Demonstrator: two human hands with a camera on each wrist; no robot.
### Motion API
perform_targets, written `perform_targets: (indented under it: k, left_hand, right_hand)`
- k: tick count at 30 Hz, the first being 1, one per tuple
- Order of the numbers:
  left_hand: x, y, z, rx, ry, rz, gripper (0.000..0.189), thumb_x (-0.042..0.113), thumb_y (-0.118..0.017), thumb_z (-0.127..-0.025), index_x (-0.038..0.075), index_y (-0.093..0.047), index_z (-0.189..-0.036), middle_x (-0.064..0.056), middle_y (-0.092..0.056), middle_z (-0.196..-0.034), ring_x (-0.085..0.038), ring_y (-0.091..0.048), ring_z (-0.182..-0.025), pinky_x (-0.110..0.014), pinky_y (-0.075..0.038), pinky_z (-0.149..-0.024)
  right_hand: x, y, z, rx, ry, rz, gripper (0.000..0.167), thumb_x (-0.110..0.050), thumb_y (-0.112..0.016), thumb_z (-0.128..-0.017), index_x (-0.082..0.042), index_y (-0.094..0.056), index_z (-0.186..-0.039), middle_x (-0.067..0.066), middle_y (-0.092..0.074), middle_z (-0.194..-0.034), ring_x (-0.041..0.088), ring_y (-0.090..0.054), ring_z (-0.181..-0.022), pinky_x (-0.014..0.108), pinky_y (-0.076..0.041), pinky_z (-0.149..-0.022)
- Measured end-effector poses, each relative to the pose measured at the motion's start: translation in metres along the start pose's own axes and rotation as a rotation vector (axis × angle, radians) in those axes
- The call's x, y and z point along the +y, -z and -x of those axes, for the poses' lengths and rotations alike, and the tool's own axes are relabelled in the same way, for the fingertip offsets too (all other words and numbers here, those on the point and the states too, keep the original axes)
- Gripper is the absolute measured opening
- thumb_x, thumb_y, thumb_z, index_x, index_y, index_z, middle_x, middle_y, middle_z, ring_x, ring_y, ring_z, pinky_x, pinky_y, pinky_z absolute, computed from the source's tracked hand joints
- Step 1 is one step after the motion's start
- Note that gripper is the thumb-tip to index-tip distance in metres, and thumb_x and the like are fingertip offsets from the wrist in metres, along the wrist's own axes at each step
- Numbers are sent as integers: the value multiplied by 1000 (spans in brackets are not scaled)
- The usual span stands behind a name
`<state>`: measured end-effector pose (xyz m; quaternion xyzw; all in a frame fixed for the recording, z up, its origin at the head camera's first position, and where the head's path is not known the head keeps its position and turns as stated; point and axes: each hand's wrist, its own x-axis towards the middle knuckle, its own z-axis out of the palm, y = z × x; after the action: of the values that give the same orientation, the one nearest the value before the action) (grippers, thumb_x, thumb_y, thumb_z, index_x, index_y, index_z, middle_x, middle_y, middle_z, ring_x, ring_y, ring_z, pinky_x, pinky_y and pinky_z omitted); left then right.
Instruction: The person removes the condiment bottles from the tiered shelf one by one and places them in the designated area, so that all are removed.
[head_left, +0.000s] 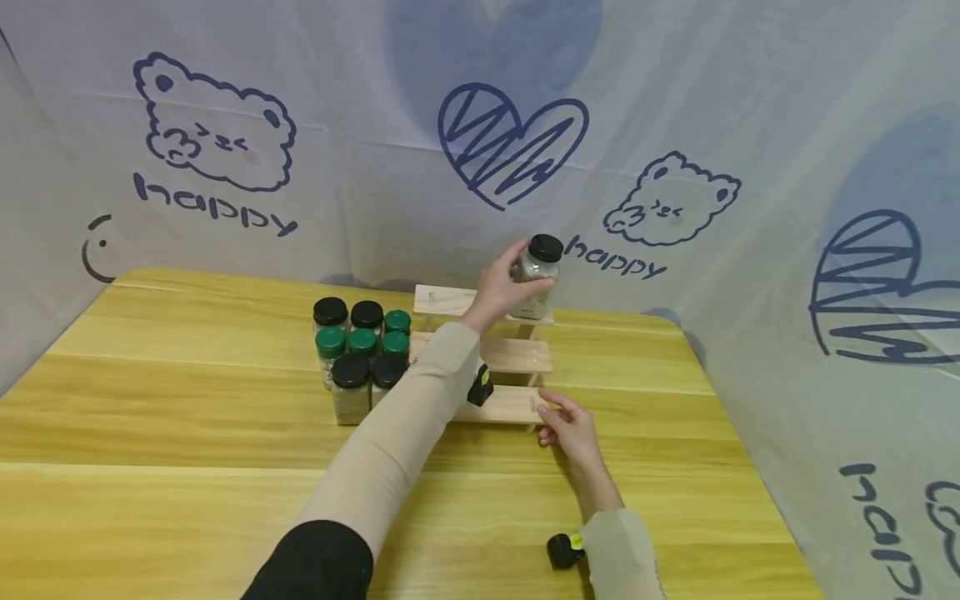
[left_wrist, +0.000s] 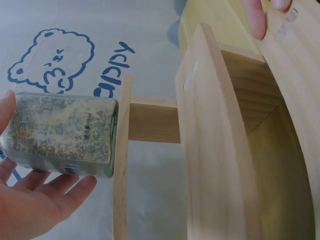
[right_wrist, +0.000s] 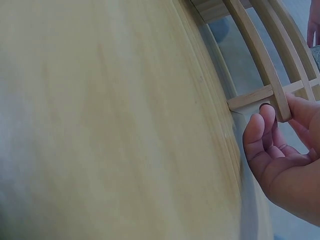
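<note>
My left hand (head_left: 501, 287) grips a clear square spice jar (head_left: 536, 287) with a black lid, fingers and thumb around its sides. The jar is upright at the right end of the top tier of a three-tier wooden rack (head_left: 517, 356). Up close in the left wrist view, the jar (left_wrist: 62, 131) shows speckled, pale grey contents, and its base meets the top board (left_wrist: 121, 165). My right hand (head_left: 573, 429) pinches the right end of the lowest tier. The right wrist view shows that hand's fingers (right_wrist: 255, 132) curled at the board's end (right_wrist: 282, 107).
Left of the rack stand several spice jars in a group, some with black lids (head_left: 351, 371) and some with green lids (head_left: 331, 342). All rest on a yellow wooden table (head_left: 187, 417). A printed white cloth (head_left: 360, 100) hangs behind it.
</note>
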<state>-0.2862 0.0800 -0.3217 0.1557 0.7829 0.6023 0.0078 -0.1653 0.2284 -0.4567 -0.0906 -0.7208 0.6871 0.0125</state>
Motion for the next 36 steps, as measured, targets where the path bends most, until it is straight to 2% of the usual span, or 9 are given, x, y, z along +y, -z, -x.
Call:
perform_targets:
  k: [10,20,30,36]
  left_hand:
    - [-2,-1,-2,26,0,16,69,18,-71,-78,17,-36,-138,-8,-43,-133,-25,-43,-117,-37,-37,-95]
    - [-3,1,-1,61,-32,60,67,17,-75,-73,15,-44,-133,-8,-48,-129,-24,-48,-114,-32,-42,-91]
    - [-1,0,1,109,-62,21,65,15,-76,-71,10,-47,-129,-9,-52,-125,-22,-53,-107,-27,-46,-85]
    - [-1,1,4,128,-89,6,65,14,-76,-71,8,-48,-129,-10,-52,-125,-22,-52,-107,-26,-46,-85]
  right_hand:
    - [0,-1,0,11,-10,-16,34,1,-55,-86,8,-51,-119,2,-55,-62,7,-49,-45,18,-46,-43]
    - [0,0,0,6,-11,-24,34,0,-55,-87,9,-50,-120,2,-55,-62,7,-49,-44,17,-46,-43]
    - [2,0,0,7,-3,-20,34,0,-55,-87,9,-51,-119,3,-55,-61,8,-50,-45,18,-46,-43]
    - [0,-1,0,1,-10,-17,34,-2,-55,-87,9,-51,-120,4,-54,-60,8,-49,-45,18,-46,-42]
